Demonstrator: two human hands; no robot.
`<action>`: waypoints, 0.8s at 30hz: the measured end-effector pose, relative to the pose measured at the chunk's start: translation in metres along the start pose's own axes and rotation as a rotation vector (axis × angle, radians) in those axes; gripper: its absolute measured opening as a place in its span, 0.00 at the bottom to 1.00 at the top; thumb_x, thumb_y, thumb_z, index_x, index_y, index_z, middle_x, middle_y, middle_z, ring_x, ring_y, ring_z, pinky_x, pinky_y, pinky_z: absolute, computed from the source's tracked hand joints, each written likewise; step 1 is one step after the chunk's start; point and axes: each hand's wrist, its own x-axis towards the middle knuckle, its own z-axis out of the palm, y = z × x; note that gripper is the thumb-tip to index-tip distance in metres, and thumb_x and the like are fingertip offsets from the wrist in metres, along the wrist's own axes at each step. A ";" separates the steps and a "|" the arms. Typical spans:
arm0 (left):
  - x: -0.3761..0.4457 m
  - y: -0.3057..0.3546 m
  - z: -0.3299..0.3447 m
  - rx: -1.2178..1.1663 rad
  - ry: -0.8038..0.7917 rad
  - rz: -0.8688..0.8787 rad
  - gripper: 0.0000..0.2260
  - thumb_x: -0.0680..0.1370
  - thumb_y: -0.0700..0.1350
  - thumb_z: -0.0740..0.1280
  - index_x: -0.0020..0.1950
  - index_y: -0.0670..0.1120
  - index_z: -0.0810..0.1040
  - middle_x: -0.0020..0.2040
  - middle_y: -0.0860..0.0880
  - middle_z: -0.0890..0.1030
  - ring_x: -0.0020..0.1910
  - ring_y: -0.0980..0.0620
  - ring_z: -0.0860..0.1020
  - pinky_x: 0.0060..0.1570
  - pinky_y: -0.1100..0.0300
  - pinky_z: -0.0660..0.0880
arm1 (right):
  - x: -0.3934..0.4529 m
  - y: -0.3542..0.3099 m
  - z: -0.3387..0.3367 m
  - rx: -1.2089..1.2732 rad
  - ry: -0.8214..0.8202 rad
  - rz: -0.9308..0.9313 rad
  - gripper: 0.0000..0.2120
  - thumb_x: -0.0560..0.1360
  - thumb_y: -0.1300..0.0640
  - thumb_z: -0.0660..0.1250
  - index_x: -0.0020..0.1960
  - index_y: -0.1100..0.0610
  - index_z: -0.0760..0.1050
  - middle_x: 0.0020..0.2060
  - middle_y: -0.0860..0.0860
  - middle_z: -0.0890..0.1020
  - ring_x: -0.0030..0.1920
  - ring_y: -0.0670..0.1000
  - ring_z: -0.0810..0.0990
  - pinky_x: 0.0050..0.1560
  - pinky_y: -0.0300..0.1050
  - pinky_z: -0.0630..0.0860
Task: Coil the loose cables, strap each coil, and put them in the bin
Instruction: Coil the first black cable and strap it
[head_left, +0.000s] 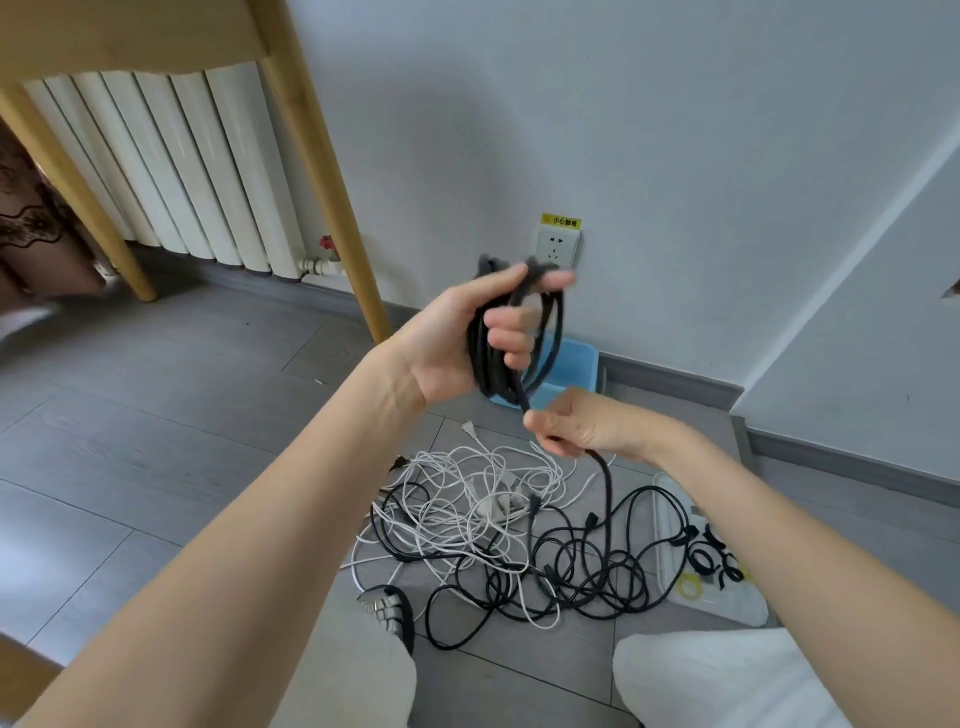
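Item: black cable (605, 499), coil in progress.
My left hand (457, 343) grips the coil (511, 338); my right hand (582, 423), just below it, pinches the trailing length, which hangs downward.

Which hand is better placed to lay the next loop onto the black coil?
Right. The right hand already pinches the black cable's free run just below the coil, feeding from the floor tangle. The left hand is occupied holding the coil's loops.
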 end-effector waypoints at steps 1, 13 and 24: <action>-0.003 -0.002 -0.001 0.038 -0.078 -0.106 0.16 0.79 0.48 0.55 0.58 0.44 0.77 0.23 0.56 0.62 0.22 0.60 0.63 0.27 0.67 0.69 | 0.000 0.000 0.000 -0.044 -0.002 -0.004 0.26 0.65 0.30 0.60 0.30 0.54 0.70 0.25 0.48 0.71 0.27 0.46 0.68 0.41 0.40 0.69; -0.009 -0.008 0.004 0.539 -0.085 -0.451 0.14 0.79 0.47 0.59 0.62 0.43 0.73 0.26 0.53 0.66 0.25 0.56 0.67 0.32 0.63 0.71 | 0.004 0.008 -0.037 0.530 0.371 0.222 0.14 0.74 0.65 0.65 0.29 0.60 0.70 0.20 0.49 0.67 0.20 0.44 0.57 0.18 0.33 0.52; 0.010 -0.036 0.003 0.310 0.349 -0.381 0.11 0.82 0.47 0.56 0.47 0.44 0.74 0.44 0.47 0.79 0.33 0.49 0.82 0.44 0.56 0.79 | 0.013 -0.034 -0.019 0.368 0.516 0.110 0.10 0.78 0.61 0.57 0.50 0.62 0.76 0.37 0.53 0.76 0.23 0.46 0.67 0.21 0.35 0.60</action>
